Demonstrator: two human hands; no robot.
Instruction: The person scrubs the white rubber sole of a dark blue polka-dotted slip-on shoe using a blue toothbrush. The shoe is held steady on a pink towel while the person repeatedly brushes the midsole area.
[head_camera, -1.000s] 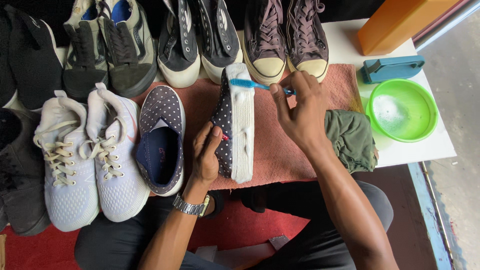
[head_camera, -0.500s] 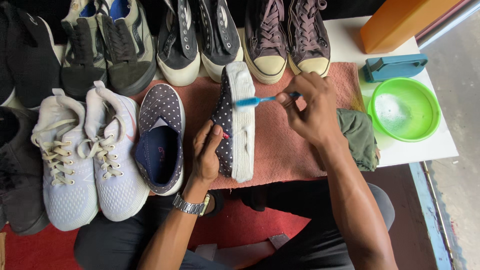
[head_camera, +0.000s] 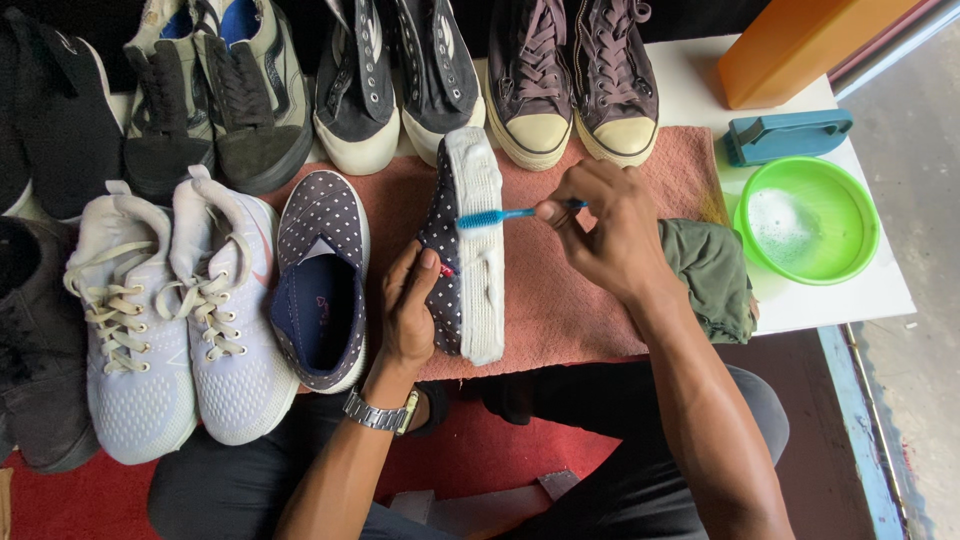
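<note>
Centre of the table, the navy polka-dot slip-on shoe with the white rubber sole (head_camera: 463, 250) stands on its side, sole turned to the right, on a salmon-pink towel (head_camera: 570, 300). The left hand (head_camera: 410, 310) cups its dotted upper from the left, fingers curled round the fabric, thumb up near the opening. The right hand (head_camera: 605, 235) pinches the handle of a blue toothbrush (head_camera: 500, 215) between thumb and fingers, and the bristle head sits across the white sole, touching it. Just left lies its partner, a second navy polka-dot slip-on (head_camera: 320, 290), opening upward on the towel's edge. Beside that, a pair of white mesh lace-up trainers (head_camera: 170, 330). Along the back stands a row: olive-and-black skate shoes (head_camera: 215, 95), black canvas low-tops with cream toe caps (head_camera: 400, 85), brown-grey high-tops with cream toes (head_camera: 575, 85). Dark shoes (head_camera: 45, 300) crowd the far left edge. Under the right wrist, a crumpled olive-green cloth (head_camera: 715, 275). Further right, a round bright-green plastic basin with soapy water (head_camera: 808, 220), a teal scrubbing brush (head_camera: 790, 135) just behind it, and an orange box-shaped container (head_camera: 800, 45) at the table's back corner. A silver wristwatch (head_camera: 378, 413) shows on the left wrist.
</note>
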